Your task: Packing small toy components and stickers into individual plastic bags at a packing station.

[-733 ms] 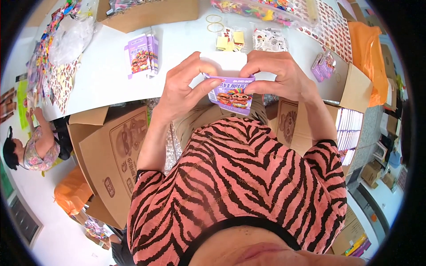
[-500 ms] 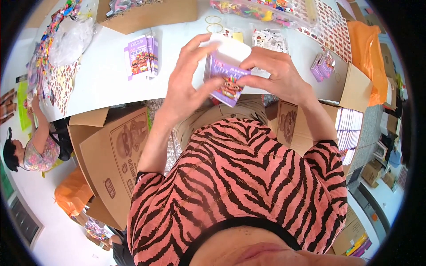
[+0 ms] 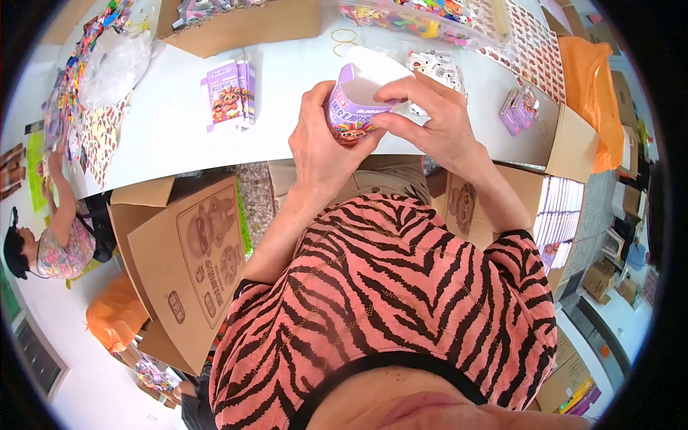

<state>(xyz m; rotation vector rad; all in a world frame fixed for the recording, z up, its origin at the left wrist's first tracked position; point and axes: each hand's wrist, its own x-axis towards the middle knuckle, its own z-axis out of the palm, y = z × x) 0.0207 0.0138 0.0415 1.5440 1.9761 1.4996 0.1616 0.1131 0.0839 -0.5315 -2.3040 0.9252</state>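
A small purple cardboard box (image 3: 351, 115) with a cartoon picture on its front is held over the near edge of the white table. Its top gapes, squeezed into a rounded mouth, and the white inside shows with a flap standing up. My left hand (image 3: 319, 140) is closed around the box from the left and below. From the right, my right hand (image 3: 441, 122) pinches the box's rim between thumb and fingers. Just beyond the right hand lies a pile of clear packets with white and black contents (image 3: 438, 68). Whether anything is inside the box cannot be seen.
Flat purple boxes (image 3: 229, 93) lie left of my hands, with yellow rubber bands (image 3: 345, 41) farther back. Small filled purple boxes (image 3: 517, 113) are at right. Cartons (image 3: 193, 251) stand below the table edge. A co-worker (image 3: 61, 240) is at far left.
The box has tipped more upright and its mouth has been squeezed wide. My left hand has shifted down around it, while my right hand has moved to the rim.
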